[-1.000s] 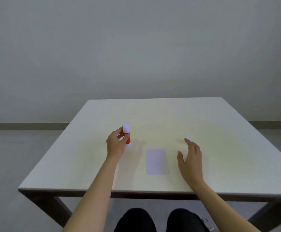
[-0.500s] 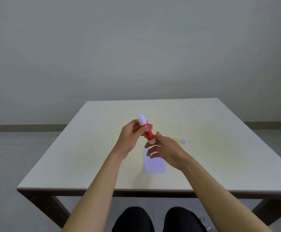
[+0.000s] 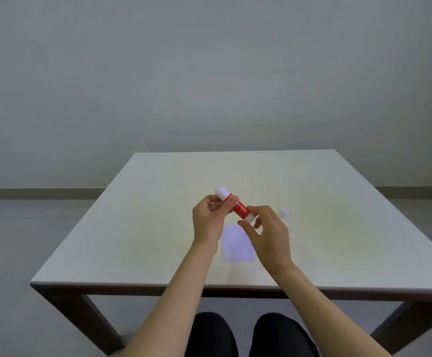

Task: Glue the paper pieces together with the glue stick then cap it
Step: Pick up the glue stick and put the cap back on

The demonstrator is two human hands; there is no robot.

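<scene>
A red glue stick (image 3: 238, 207) with a white rounded top end and a white base is held tilted above the table. My left hand (image 3: 209, 222) grips its upper red body. My right hand (image 3: 266, 233) pinches the white lower end between thumb and fingers. Below the hands a pale paper piece (image 3: 236, 247) lies flat on the table, partly hidden by my hands. A small white object (image 3: 285, 212), possibly the cap or a scrap of paper, rests on the table to the right of my right hand.
The light table (image 3: 132, 228) has its front edge close to my knees and a dark frame beneath. A grey wall and floor lie behind it.
My left hand lifted the glue stick off the table and tilted it. My right hand left the table near the small white object and closed on the stick's lower end.
</scene>
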